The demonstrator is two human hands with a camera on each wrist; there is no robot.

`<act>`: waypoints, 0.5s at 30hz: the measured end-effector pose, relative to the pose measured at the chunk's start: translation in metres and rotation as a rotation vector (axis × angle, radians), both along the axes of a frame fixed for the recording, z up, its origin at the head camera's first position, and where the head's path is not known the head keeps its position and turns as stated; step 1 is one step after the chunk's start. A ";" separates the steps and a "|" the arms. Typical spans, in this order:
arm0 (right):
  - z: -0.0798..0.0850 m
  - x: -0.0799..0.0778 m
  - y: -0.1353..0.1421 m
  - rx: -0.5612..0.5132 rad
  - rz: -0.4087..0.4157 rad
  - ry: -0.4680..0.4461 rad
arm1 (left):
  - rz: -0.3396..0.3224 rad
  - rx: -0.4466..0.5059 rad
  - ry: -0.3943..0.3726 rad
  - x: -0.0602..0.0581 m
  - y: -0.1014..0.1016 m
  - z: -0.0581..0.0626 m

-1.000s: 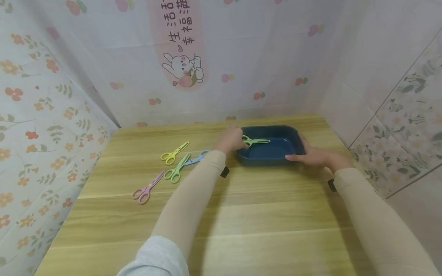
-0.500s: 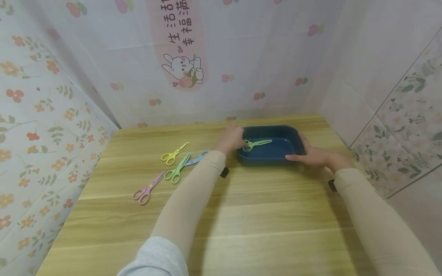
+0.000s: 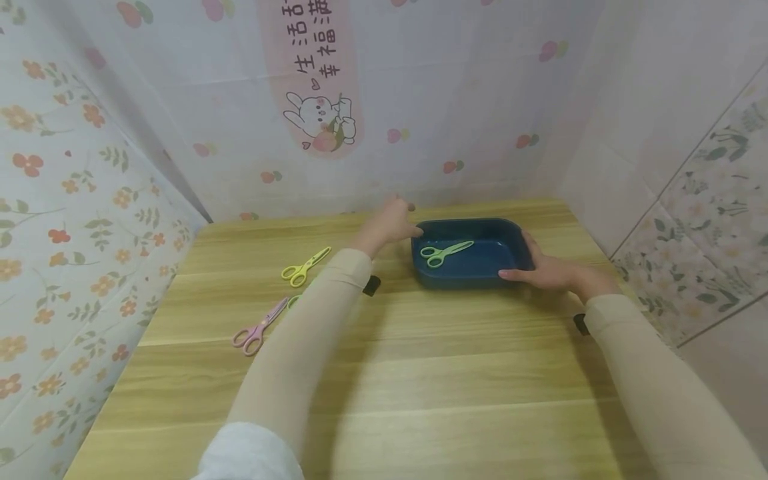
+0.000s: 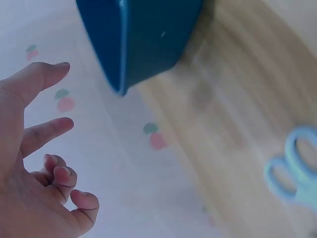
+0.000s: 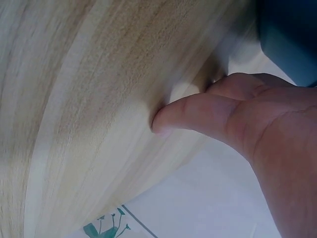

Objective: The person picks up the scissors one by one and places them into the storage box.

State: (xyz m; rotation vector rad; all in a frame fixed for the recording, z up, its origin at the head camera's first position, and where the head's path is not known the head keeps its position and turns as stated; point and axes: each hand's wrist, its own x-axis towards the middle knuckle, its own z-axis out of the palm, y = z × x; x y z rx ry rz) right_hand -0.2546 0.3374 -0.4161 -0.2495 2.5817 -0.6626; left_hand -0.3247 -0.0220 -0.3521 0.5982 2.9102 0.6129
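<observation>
Green scissors (image 3: 445, 254) lie inside the dark blue box (image 3: 474, 281), near its left end. Just outside the left wall is my left hand (image 3: 387, 225), holding nothing. In the left wrist view, two digits of that hand (image 4: 29, 148) are stretched out and the others are loosely bent. My right hand (image 3: 549, 270) holds the box's right end, thumb over the near rim and fingers along the side wall. Yellow scissors (image 3: 306, 267) and pink scissors (image 3: 259, 327) rest on the table at left. My left forearm mostly covers another green pair; light blue scissors (image 4: 292, 173) show in the left wrist view.
The wooden table (image 3: 456, 373) reaches back to a wall cloth (image 3: 480, 100) printed with fruit. Patterned cloth (image 3: 90, 233) hangs at the left, and a flowered panel (image 3: 708, 220) stands close on the right.
My left hand has let go of the green scissors and moved up and left, out of the box. The scissors stay inside. My right hand keeps its place on the box.
</observation>
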 end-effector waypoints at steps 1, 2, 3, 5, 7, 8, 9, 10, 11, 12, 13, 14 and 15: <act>0.001 0.000 -0.001 0.000 -0.001 0.000 | -0.006 0.006 0.010 0.001 -0.004 0.005; 0.001 0.000 -0.001 -0.001 -0.001 0.000 | -0.014 0.022 0.014 0.002 -0.008 0.010; 0.002 0.000 -0.001 0.006 0.001 0.000 | -0.024 0.024 0.025 0.003 -0.013 0.014; 0.003 0.001 -0.001 0.015 0.005 -0.004 | -0.045 0.044 0.046 0.006 -0.022 0.023; 0.005 0.002 -0.002 0.020 0.003 -0.012 | -0.055 0.080 0.045 0.011 -0.032 0.031; 0.006 0.002 -0.002 0.025 0.003 -0.016 | -0.057 0.095 0.044 0.013 -0.038 0.035; 0.006 0.002 -0.002 0.030 0.005 -0.018 | -0.057 0.111 0.038 0.016 -0.044 0.038; 0.006 0.002 -0.002 0.031 0.005 -0.021 | -0.053 0.128 0.032 0.018 -0.049 0.040; 0.005 0.002 -0.002 0.033 0.004 -0.019 | -0.047 0.150 0.020 0.021 -0.055 0.042; 0.005 0.002 -0.002 0.032 0.004 -0.018 | -0.038 0.165 0.006 0.024 -0.062 0.044; 0.005 0.001 -0.002 0.031 0.004 -0.016 | -0.026 0.179 -0.007 0.027 -0.068 0.045; 0.004 0.001 -0.002 0.030 0.005 -0.014 | -0.014 0.196 -0.024 0.030 -0.074 0.046; 0.004 0.001 -0.001 0.030 0.006 -0.014 | 0.001 0.207 -0.036 0.034 -0.080 0.046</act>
